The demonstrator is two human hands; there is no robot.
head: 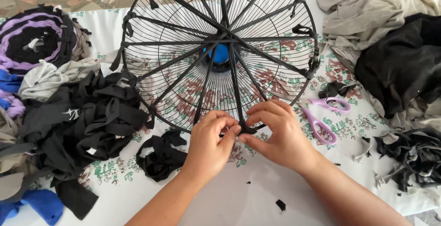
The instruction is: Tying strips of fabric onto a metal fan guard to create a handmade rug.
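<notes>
A: Where are your hands?

B: Your left hand (212, 139) and your right hand (275, 132) meet at the near edge of the round wire fan guard (220, 54). Both sit low in the middle of the view.

A: What do they hold?

B: Both pinch a black fabric strip (239, 88). The strip runs from the middle of the fan guard down to its rim. Your fingers are closed tight on its end, right at the rim. Your left thumb and your right thumb nearly touch there.

A: What does the fan guard look like?

B: It is black, with thin wires going out like sun rays. More black strips are stretched across it like spokes. They are tied at the rim in little knots. A blue round part (221, 54) shows in the middle, behind the wires.

A: Where does it rest?

B: On the tabletop (220, 198), on a white cloth with flowers. The guard is tilted, with its near rim down by your hands.

A: What lies beside your hands?

B: Purple scissors (321, 116) lie just right of your right hand. A small bunch of black strips (161, 155) lies just left of your left hand. A big heap of black strips (82, 125) is farther left. A round purple and black woven piece (34, 38) sits at the far left. Grey and black clothes (386, 42) are piled on the right.
</notes>
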